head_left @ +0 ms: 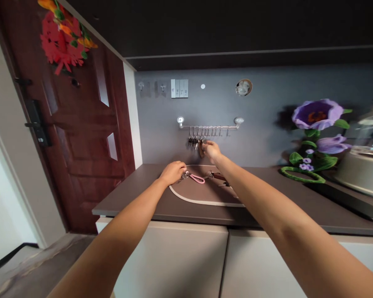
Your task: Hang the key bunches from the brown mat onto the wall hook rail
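On the counter, my left hand (174, 171) rests with curled fingers on a bunch of keys that has a pink loop strap (198, 179); my fingers partly cover these keys. My right hand (211, 151) is up at the wall, its fingers pinched at a key ring with a brown fob (201, 148). That fob hangs just under the hooks of a clear hook rail (209, 127). Several dark keys (192, 142) dangle from the rail's left hooks. More keys with a brown strap (217, 176) lie on the counter below my right forearm, which hides part of them.
A pale-edged mat (201, 203) lies on the dark counter (121, 196). To the right stand purple felt flowers (316, 116) and a cream appliance with a clear cover (366, 165). A dark cabinet (236, 29) overhangs the wall. At left is a red-brown door (90, 178).
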The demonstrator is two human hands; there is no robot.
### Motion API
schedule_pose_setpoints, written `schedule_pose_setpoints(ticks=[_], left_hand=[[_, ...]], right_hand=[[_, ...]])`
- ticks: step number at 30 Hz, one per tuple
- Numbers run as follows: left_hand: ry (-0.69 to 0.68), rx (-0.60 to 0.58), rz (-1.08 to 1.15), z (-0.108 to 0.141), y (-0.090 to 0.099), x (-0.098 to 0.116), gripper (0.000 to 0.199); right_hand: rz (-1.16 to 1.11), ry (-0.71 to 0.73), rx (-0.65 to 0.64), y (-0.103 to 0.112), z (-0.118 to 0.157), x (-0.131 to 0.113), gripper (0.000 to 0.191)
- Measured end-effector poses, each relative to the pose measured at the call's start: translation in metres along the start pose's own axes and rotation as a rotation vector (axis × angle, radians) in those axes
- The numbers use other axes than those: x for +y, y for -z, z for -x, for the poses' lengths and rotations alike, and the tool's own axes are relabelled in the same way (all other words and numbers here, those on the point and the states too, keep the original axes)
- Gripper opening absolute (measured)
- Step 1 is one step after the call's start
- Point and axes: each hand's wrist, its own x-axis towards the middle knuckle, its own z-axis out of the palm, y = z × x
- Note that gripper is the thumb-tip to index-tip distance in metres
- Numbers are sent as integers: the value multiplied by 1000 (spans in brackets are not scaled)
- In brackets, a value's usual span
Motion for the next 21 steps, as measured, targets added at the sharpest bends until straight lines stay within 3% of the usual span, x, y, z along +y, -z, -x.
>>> schedule_pose_setpoints(ticks=[6,13,21], left_hand=[[-8,-27,11,2,2,-1,21],[-32,-99,-2,3,4,5,23],[-53,-178,-38,3,0,6,28]], right_hand=[[31,53,-93,2,23,6,36],[147,95,-177,11,62,27,25],[525,301,-312,21,75,41,20]])
